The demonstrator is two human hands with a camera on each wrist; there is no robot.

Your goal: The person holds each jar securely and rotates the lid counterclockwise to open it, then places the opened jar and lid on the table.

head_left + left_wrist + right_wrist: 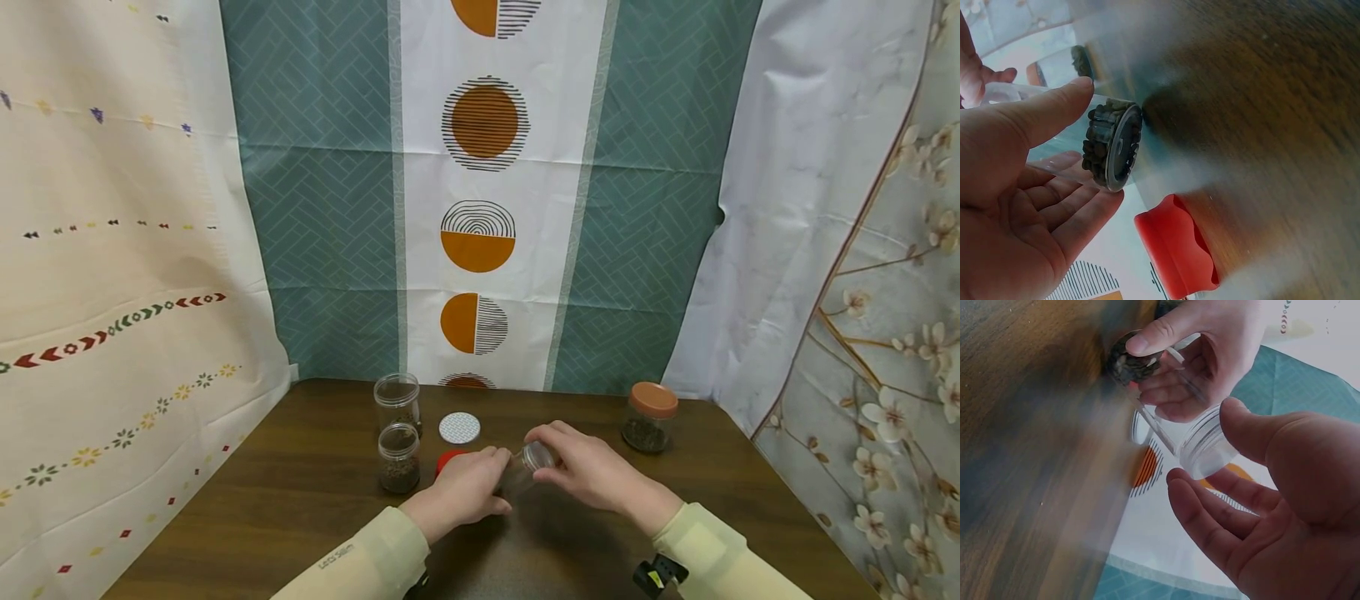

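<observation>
A clear jar with dark bean-like pieces gathered at its base is held tilted, its lidless threaded mouth toward the right. My left hand grips it near the base, thumb on one side and fingers on the other. At the mouth is my right hand, with thumb and fingers on either side of the rim. The thumb appears to touch the rim; finger contact is hard to judge. A red wavy-edged lid lies just beyond the left hand, partly hidden in the head view.
Two uncovered clear jars with dark contents, a small one and a taller one, stand at the left. A white patterned disc lies behind the hands. At the back right stands an orange-lidded jar. Curtains surround the wooden table.
</observation>
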